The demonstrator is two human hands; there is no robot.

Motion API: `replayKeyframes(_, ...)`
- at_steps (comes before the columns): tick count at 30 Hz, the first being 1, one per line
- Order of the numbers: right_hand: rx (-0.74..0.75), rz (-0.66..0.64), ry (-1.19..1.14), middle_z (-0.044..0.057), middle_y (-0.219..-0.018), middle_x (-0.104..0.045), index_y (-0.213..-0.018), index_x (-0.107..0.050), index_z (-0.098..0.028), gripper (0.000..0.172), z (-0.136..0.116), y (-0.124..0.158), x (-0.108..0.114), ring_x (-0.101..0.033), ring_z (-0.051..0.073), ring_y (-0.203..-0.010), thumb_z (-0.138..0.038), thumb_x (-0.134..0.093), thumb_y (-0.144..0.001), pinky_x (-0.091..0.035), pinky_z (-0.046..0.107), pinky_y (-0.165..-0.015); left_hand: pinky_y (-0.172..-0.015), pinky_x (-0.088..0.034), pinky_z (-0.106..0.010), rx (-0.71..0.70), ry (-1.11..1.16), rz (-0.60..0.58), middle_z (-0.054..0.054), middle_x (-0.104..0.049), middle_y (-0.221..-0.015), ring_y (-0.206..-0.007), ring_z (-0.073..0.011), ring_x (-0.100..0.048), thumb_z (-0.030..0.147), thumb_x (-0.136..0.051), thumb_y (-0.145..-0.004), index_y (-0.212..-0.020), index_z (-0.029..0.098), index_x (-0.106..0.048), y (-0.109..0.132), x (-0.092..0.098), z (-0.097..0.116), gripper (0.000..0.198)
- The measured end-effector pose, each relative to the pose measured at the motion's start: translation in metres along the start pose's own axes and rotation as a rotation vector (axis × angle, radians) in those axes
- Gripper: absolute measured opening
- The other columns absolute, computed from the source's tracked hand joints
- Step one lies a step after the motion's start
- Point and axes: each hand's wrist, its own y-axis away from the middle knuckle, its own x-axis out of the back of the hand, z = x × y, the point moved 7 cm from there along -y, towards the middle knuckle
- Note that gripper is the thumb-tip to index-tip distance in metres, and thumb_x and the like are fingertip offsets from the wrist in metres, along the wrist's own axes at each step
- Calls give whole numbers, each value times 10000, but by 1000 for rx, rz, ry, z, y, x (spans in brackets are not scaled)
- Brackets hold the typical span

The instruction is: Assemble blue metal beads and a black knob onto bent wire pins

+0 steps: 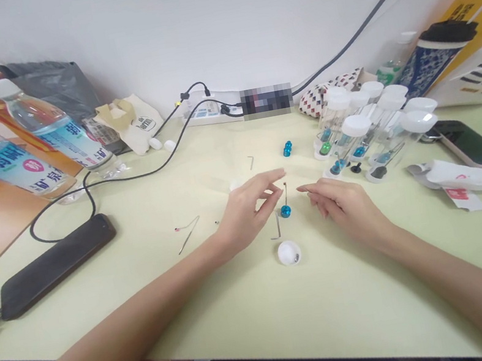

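My left hand (pixel 250 207) hovers over the middle of the table, its thumb and index finger apart with nothing between them. Across from it, my right hand (pixel 343 206) has the index finger stretched out and the others loosely bent; no held thing shows. Between the hands stands a small blue round metal piece (pixel 285 211) with a thin rod rising from it, touched by neither hand as far as I can see. An L-shaped hex key (pixel 277 225) lies just left of it. Nearer me is a white cap (pixel 289 253) holding tiny metal bits.
Farther back are another blue metal piece (pixel 287 148) and a second hex key (pixel 251 162). Several white-capped clear tubes (pixel 356 126) stand at right, near a phone (pixel 477 142). Water bottles (pixel 59 128), a black power bank (pixel 57 266) and its cable occupy the left.
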Motion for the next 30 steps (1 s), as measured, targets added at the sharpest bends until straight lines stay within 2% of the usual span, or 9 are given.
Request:
replayKeyframes(2, 16, 44, -34, 6, -720, -551, -1128, -625, -195, 340, -1, 2, 3, -547, 121, -636, -117, -358, -931, -438, 265, -629, -768, -557, -269, -104, -92, 79, -95, -585, -1215, -884, -118, -617, 189, -500, -893, -1178, 206, -544, 7, 11, 7, 289)
replayKeyframes(5, -46, 151, -120, -10, -699, -571, -1062, -626, -210, 240, 0, 5, 12, -560, 110, -613, -162, -426, -938, -453, 255, -608, -767, -520, -298, -264, -248, 96, -97, -594, -991, -920, -170, -575, 203, -563, -847, -1023, 184, -558, 26, 18, 21, 177)
replayKeyframes(8, -87, 263, -221, -27, -660, -575, -911, -606, -209, 97, -3, 10, 21, -543, 90, -547, -191, -511, -916, -447, 231, -534, -704, -490, -310, -445, -324, -173, -93, -606, -896, -813, -183, -552, 394, -605, -819, -976, 162, -555, 47, -3, 34, 285)
replayKeyframes(10, -22, 307, -235, -25, -667, -571, -877, -596, -210, 78, -13, 13, 26, -540, 87, -558, -162, -540, -899, -446, 225, -528, -660, -466, -321, -491, -335, -272, -86, -610, -848, -735, -179, -525, 548, -589, -787, -957, 150, -561, 56, -13, 38, 434)
replayKeyframes(13, 167, 275, -197, -5, -715, -596, -919, -603, -206, 140, -36, 18, 24, -559, 94, -630, -82, -560, -871, -457, 228, -575, -667, -456, -329, -430, -364, -309, -97, -618, -894, -756, -191, -527, 575, -557, -798, -1000, 132, -556, 58, -23, 33, 487)
replayKeyframes(17, 363, 154, -230, 28, -749, -608, -918, -607, -176, 138, -60, 23, 10, -553, 106, -660, -59, -575, -853, -449, 230, -561, -660, -452, -312, -358, -416, -368, -80, -608, -885, -763, -183, -518, 494, -519, -856, -955, 140, -551, 58, -31, 22, 370)
replayKeyframes(23, 329, 94, -270, 35, -735, -575, -862, -621, -141, 85, -59, 20, 8, -497, 87, -627, -63, -596, -838, -410, 218, -532, -699, -458, -286, -182, -273, -440, -56, -603, -892, -809, -164, -543, 477, -531, -864, -904, 165, -514, 55, -28, 14, 314)
replayKeyframes(27, 292, 109, -260, 30, -747, -571, -881, -626, -146, 118, -51, 17, 13, -489, 84, -642, -43, -593, -835, -398, 217, -543, -677, -446, -263, -30, -147, -416, -33, -611, -882, -773, -137, -556, 395, -542, -869, -949, 173, -493, 48, -20, 10, 241)
replayKeyframes(30, 279, 58, -237, 23, -739, -561, -878, -634, -148, 110, -48, 16, 11, -470, 76, -618, -53, -590, -843, -384, 213, -534, -666, -437, -255, 14, -108, -434, -29, -610, -877, -761, -130, -556, 352, -545, -859, -944, 171, -503, 47, -20, 9, 204)
